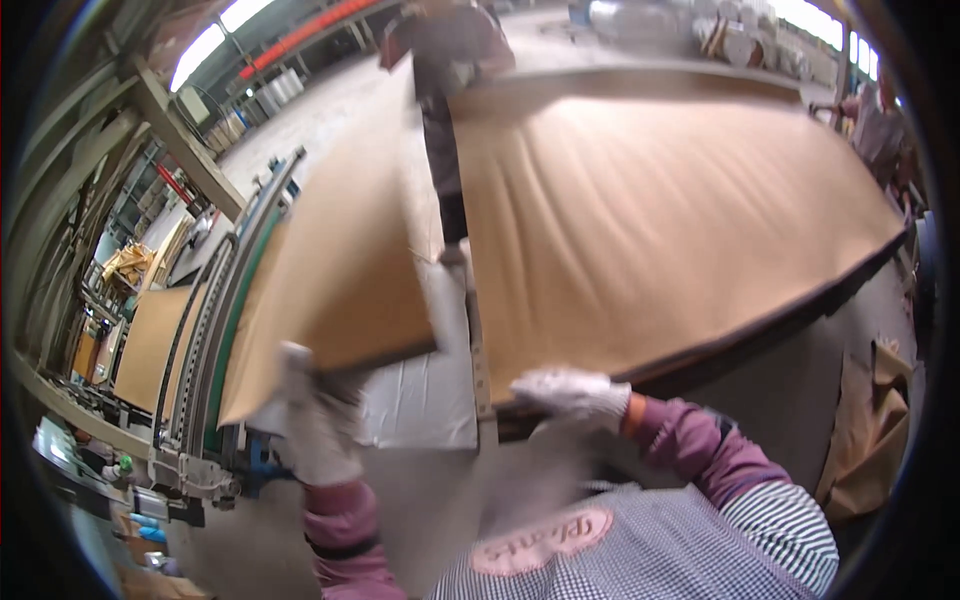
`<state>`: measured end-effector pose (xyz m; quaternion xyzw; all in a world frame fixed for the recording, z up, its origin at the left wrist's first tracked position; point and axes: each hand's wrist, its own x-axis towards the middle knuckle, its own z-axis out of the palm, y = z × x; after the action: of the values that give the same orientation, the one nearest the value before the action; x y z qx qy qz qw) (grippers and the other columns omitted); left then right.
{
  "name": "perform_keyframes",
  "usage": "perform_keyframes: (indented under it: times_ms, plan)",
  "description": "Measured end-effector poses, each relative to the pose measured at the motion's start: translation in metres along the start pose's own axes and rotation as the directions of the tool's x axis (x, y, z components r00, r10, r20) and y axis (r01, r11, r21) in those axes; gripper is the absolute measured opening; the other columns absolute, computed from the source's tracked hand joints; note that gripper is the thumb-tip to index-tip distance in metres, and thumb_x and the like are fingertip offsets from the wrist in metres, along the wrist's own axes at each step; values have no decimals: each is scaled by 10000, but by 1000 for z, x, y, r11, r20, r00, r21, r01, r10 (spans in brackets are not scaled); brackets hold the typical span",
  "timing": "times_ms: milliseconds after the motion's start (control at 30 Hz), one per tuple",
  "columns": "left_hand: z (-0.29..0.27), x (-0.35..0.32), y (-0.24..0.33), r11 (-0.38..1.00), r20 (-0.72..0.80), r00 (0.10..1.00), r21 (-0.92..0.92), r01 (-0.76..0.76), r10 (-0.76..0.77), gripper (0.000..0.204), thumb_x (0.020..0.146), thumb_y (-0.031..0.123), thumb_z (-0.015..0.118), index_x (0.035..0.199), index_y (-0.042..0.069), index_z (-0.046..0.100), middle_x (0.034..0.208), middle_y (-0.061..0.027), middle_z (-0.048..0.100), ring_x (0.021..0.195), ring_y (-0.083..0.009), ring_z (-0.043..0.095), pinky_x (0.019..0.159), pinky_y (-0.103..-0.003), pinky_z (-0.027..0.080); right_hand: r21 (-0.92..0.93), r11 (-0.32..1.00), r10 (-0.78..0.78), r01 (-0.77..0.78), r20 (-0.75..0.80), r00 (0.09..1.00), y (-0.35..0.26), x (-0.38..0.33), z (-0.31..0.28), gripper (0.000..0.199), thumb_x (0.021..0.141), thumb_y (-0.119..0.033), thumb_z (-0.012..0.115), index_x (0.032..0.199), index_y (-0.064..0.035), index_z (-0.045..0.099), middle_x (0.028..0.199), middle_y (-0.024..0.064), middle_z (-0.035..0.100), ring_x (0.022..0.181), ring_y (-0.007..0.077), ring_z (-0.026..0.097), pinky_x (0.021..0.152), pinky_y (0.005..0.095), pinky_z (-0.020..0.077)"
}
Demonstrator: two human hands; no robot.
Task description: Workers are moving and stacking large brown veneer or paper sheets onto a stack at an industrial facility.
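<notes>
My left hand (312, 420), in a white glove, grips the near edge of a large thin brown sheet (335, 260) that is lifted and tilted over the left side. My right hand (572, 392), also gloved, rests flat on the near edge of a big stack of brown sheets (660, 220) on the right. At the far end of the lifted sheet stands another person (445, 60), blurred.
A conveyor with green rails (225, 320) runs along the left, carrying another brown sheet (150, 345). A white sheet (425, 390) lies below the lifted one. Torn brown scraps (870, 440) lie at the lower right. A second person (880, 125) stands at the far right.
</notes>
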<state>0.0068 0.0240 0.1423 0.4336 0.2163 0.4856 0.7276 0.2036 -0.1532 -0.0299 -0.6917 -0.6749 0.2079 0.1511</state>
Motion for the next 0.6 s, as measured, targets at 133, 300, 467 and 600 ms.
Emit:
perform_keyframes:
  times_ms: [133,300,467,600]
  plan:
    - [-37,-35,-77,845,186,968,532,45,-169,332,979,338,529,1119,41,575,931,-127,694,798,-198,693,675,-333,584,937,305,68,169,-198,978,-99,-31,-59,834,857,-236,726,1478,8,226,1456,200,384,1339,206,386,1065,291,360]
    - [-24,-77,-115,844,380,774,401,355,-506,474,998,429,441,1152,-4,559,943,-144,691,829,-251,682,790,-410,554,787,569,527,238,-572,629,-79,-43,-32,370,913,-230,631,1182,10,549,1019,68,650,859,161,635,747,313,525]
    - [-84,-80,-147,755,360,704,3,656,-612,575,963,482,471,1216,-33,518,1048,-198,667,922,-335,669,884,-450,532,621,783,532,36,-698,480,-58,-80,-37,315,933,-203,580,1167,6,547,924,66,642,711,158,630,642,300,518]
    - [-141,-46,-174,917,256,895,263,300,-366,462,960,394,520,1225,14,516,1031,-160,667,912,-280,681,722,-379,602,938,322,631,131,-315,709,-56,-141,-60,386,859,-162,643,1191,7,542,853,90,639,696,181,609,666,294,497]
